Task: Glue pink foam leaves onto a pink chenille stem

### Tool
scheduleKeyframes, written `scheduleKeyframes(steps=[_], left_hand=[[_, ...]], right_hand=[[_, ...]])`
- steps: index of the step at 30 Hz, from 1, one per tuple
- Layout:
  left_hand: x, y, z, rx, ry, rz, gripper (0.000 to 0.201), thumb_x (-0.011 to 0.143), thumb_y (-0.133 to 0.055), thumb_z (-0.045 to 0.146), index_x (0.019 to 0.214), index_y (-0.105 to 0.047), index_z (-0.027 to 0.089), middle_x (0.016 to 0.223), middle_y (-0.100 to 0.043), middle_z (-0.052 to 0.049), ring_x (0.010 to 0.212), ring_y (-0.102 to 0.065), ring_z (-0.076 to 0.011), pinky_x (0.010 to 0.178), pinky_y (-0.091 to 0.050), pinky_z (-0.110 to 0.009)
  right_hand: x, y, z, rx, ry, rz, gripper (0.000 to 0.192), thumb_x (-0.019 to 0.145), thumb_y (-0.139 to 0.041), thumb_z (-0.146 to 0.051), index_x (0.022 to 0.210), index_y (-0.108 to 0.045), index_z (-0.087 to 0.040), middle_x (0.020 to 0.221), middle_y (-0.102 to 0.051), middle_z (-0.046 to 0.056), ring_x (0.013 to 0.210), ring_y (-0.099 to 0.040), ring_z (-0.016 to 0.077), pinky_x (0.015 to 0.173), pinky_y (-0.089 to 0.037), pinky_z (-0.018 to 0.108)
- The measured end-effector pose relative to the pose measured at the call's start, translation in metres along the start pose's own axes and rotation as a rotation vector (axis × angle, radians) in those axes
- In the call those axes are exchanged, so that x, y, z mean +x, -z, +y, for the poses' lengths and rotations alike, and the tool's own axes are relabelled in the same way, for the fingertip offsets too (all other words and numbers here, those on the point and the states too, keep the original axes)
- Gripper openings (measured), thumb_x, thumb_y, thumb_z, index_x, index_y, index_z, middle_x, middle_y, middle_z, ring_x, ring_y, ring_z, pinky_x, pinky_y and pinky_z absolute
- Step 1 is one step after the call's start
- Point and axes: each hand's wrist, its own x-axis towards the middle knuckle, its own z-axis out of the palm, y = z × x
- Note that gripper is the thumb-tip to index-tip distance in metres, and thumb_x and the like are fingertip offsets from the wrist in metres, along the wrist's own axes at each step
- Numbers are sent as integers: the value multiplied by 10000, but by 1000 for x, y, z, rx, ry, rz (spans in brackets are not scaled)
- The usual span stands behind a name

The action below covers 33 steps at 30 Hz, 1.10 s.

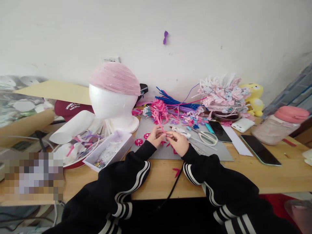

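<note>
Over the grey mat (220, 155), my left hand (155, 137) and my right hand (179, 142) meet, fingertips nearly touching. Between them they pinch a pink pipe cleaner (160, 124), whose free end sticks up toward the back. Both hands are closed; my fingers partly hide the pinched part. Just left of my left hand lie pink-red discs dotted with beads (138, 142). Small red-pink pieces lie under my hands, and another red-pink piece (175, 172) is on the wood nearer me. White-handled scissors (208, 138) rest to the right of my right hand.
A white mannequin head (112, 105) in a pink cap stands behind left, with a white box of beads (124, 143) before it. Blue pipe cleaners (168, 97) and a pink bundle (159, 110) lie behind. Phones (260, 149) and a pink-lidded jar (265, 131) are right.
</note>
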Motion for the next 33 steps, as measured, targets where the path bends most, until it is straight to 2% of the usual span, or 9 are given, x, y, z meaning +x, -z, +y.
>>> scheduleKeyframes(steps=[2, 4, 11, 15, 19, 23, 26, 31, 33], left_hand=[[2, -1, -3, -48, 62, -68, 313, 701, -528, 202, 981, -398, 157, 792, -600, -30, 716, -590, -112, 678, -495, -271], [3, 0, -4, -57, 101, -75, 242, 688, -530, 190, 908, -436, 150, 731, -594, -12, 652, -584, -101, 650, -494, -267], [5, 10, 4, 93, 108, 133, 71, 671, -416, 121, 715, -457, 159, 611, -548, 27, 557, -538, -66, 613, -448, -218], [5, 18, 12, 308, 91, 255, 142, 651, -345, 143, 527, -406, 174, 442, -417, 54, 432, -421, -65, 477, -363, -184], [5, 13, 16, 143, 115, 258, 145, 708, -357, 258, 645, -454, 169, 464, -459, 58, 381, -377, -54, 431, -334, -179], [2, 1, 13, 64, 126, 150, 232, 667, -490, 377, 695, -492, 146, 566, -536, 29, 432, -438, -53, 444, -360, -182], [1, 2, 12, 66, 68, 158, 261, 689, -495, 393, 656, -520, 136, 505, -504, 34, 422, -427, -46, 430, -340, -172], [4, 25, 31, -113, 104, 315, 304, 820, -303, 382, 687, -465, 162, 344, -338, 85, 263, -273, -49, 326, -219, -196], [4, 32, 41, -147, 132, 290, 321, 852, -217, 347, 703, -436, 166, 365, -362, 76, 272, -317, -58, 346, -251, -205]], right_hand=[[-1, 0, 1, -12, 12, -12, 148, 635, -552, -196, 748, -643, -222, 582, -598, -13, 499, -520, 117, 549, -438, 258], [0, 1, 1, -30, 22, 19, 148, 639, -552, -191, 755, -641, -216, 598, -603, -7, 520, -529, 120, 570, -441, 261], [7, 13, 10, -37, -3, 198, 212, 669, -550, -257, 865, -610, -202, 656, -586, 2, 557, -531, 115, 533, -452, 244], [8, 18, 15, -32, -3, 222, 234, 682, -542, -279, 896, -593, -202, 678, -587, 0, 559, -528, 107, 522, -455, 233], [6, 16, 15, -109, 45, 154, 232, 687, -540, -252, 903, -588, -182, 645, -592, -2, 522, -511, 99, 540, -443, 236], [2, 9, 11, -274, 152, -143, 154, 704, -533, -213, 827, -613, -168, 656, -621, 11, 518, -522, 100, 544, -425, 228], [1, 9, 9, -420, 284, -320, 129, 739, -504, -211, 774, -622, -173, 688, -632, 24, 568, -538, 111, 580, -413, 230], [2, 22, 4, -632, 399, -218, 203, 798, -408, -202, 674, -566, -170, 623, -579, 24, 613, -522, 122, 609, -378, 232], [2, 28, 1, -686, 408, -190, 249, 812, -374, -202, 612, -519, -172, 575, -537, 13, 579, -500, 116, 586, -358, 228]])
